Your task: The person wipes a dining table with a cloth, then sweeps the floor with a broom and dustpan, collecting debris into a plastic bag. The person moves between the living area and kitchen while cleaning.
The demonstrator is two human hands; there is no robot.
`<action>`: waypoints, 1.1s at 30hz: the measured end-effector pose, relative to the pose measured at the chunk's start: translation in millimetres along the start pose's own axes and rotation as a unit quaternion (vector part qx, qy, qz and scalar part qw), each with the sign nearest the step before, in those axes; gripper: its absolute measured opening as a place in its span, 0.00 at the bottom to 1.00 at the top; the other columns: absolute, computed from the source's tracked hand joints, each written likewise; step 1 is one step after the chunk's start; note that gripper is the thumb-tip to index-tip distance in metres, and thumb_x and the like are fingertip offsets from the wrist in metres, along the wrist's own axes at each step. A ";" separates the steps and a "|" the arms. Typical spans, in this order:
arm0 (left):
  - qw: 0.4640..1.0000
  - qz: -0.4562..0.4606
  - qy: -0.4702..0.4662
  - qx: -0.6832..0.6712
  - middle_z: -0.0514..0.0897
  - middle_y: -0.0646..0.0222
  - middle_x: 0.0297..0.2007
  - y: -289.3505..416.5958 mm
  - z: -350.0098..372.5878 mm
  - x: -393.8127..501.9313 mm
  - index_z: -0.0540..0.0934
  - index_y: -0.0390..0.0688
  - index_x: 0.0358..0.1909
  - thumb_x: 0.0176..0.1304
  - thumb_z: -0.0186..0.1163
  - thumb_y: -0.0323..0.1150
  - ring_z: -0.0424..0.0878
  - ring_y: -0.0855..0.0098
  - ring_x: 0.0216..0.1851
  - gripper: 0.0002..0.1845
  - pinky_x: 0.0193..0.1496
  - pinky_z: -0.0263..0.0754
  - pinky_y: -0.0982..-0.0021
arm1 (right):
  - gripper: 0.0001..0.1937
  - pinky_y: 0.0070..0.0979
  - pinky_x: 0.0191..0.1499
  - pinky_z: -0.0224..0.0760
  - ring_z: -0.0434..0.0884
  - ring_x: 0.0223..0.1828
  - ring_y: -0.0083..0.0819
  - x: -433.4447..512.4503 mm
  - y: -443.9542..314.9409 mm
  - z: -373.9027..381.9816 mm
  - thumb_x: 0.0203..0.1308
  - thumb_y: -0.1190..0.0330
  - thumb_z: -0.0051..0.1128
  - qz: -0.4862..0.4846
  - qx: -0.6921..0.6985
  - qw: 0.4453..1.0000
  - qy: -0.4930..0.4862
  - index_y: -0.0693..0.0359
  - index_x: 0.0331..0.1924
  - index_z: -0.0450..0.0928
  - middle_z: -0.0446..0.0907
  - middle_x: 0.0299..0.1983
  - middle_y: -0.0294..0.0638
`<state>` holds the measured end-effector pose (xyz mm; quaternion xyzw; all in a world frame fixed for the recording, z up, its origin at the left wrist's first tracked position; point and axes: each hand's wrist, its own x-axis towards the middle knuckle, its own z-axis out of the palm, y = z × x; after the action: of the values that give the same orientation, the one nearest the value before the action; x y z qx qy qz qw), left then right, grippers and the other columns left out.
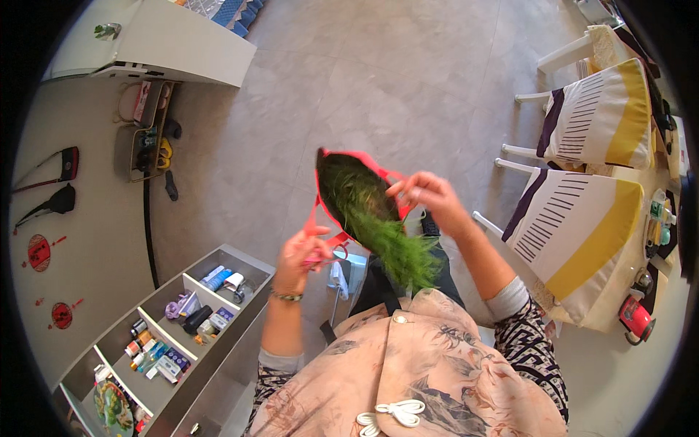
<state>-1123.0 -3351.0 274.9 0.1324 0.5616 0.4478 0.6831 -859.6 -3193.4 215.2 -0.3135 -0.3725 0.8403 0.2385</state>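
Observation:
A bag with a red rim (pixel 368 158) hangs before me with its mouth facing up. Feathery green leaves (pixel 407 248), perhaps fennel or dill, fill it and spill over the near side towards my body. My left hand (pixel 303 251) is shut on a red strap of the bag. A small pink-red item with a loop (pixel 341 251), perhaps scissors, is also in or against that hand; blur hides its shape. My right hand (pixel 428 194) pinches the red edge and strap on the bag's right side.
A divided drawer (pixel 232 311) with small boxes and bottles stands pulled out at the lower left. Chairs with striped covers (pixel 573 218) line a table at right. A long-handled dustpan (pixel 355 267) stands on the floor (pixel 382 93). Low at the left wall hangs a wire rack (pixel 147 131).

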 end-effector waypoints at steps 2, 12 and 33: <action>0.996 0.032 0.022 -0.075 0.80 0.64 0.28 10.2 -18.5 -20.7 0.72 0.36 0.49 0.65 0.52 0.43 0.74 0.79 0.23 0.20 0.20 0.68 0.80 | 0.07 0.20 0.39 0.68 0.76 0.34 0.21 13.3 -2.3 -23.2 0.61 0.66 0.49 0.001 0.046 0.996 0.075 0.61 0.35 0.74 0.79 0.39 0.40; 0.979 0.099 0.018 -0.175 0.75 0.62 0.29 46.5 -46.1 -41.4 0.71 0.33 0.47 0.67 0.46 0.42 0.72 0.74 0.26 0.20 0.25 0.68 0.73 | 0.05 0.18 0.32 0.67 0.75 0.29 0.20 38.5 -16.3 -27.5 0.60 0.67 0.51 -0.004 0.123 0.988 0.088 0.59 0.34 0.73 0.77 0.31 0.36; 0.987 0.086 -0.125 -0.059 0.80 0.53 0.34 110.1 54.0 -12.1 0.69 0.31 0.50 0.64 0.50 0.44 0.76 0.72 0.27 0.24 0.25 0.72 0.75 | 0.06 0.17 0.33 0.68 0.77 0.30 0.20 -9.2 -114.4 -61.1 0.61 0.67 0.51 -0.050 0.051 0.984 0.161 0.59 0.36 0.74 0.80 0.32 0.36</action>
<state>-1125.8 -3280.7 376.2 0.1947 0.4309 0.5170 0.7136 -791.1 -3100.5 275.0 -0.4132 -0.3011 0.7837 0.3527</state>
